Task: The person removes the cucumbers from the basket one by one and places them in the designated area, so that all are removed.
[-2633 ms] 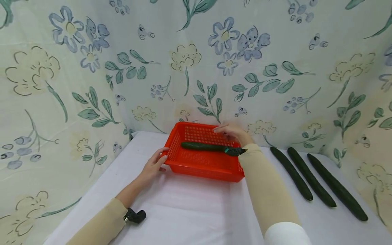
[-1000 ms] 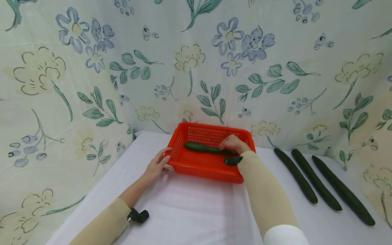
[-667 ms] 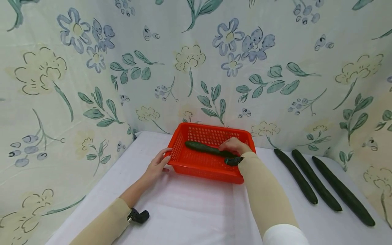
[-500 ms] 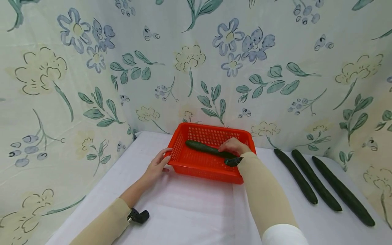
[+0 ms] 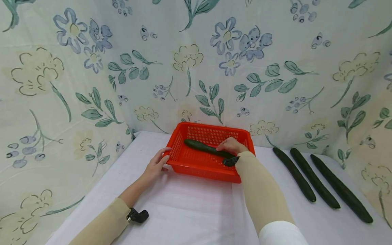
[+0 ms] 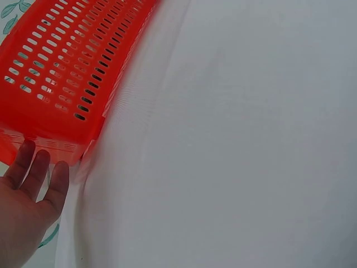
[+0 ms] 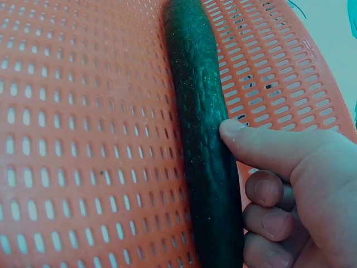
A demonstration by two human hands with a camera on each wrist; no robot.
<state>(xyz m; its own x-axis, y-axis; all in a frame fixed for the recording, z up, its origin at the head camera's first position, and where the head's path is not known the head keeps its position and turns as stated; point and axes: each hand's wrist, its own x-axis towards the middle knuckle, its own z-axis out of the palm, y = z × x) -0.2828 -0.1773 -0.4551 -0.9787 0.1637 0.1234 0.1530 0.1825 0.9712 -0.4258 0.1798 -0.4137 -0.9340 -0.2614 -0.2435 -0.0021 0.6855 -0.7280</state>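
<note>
A dark green cucumber [image 5: 200, 146] lies slanted inside a red slotted plastic basket [image 5: 199, 172]. My right hand [image 5: 230, 146] reaches in over the right side. Its thumb lies against the cucumber [image 7: 203, 139] in the right wrist view, with the other visible fingers curled close beside it. At the basket's left end, my left hand [image 5: 156, 165] holds the rim. From the left wrist view, spread fingertips of the left hand [image 6: 36, 195] are up against the end of the basket [image 6: 61, 106].
To the right on the white cloth [image 5: 190, 211] lie three more cucumbers: the left one [image 5: 294, 173], the middle one [image 5: 315, 178] and the right one [image 5: 341, 189]. Directly behind the basket hangs a floral curtain [image 5: 214, 88].
My right hand has come down from the basket's back rim onto the cucumber. The cucumber has turned from nearly level to slanted, its right end nearer the front. My left hand stays put.
</note>
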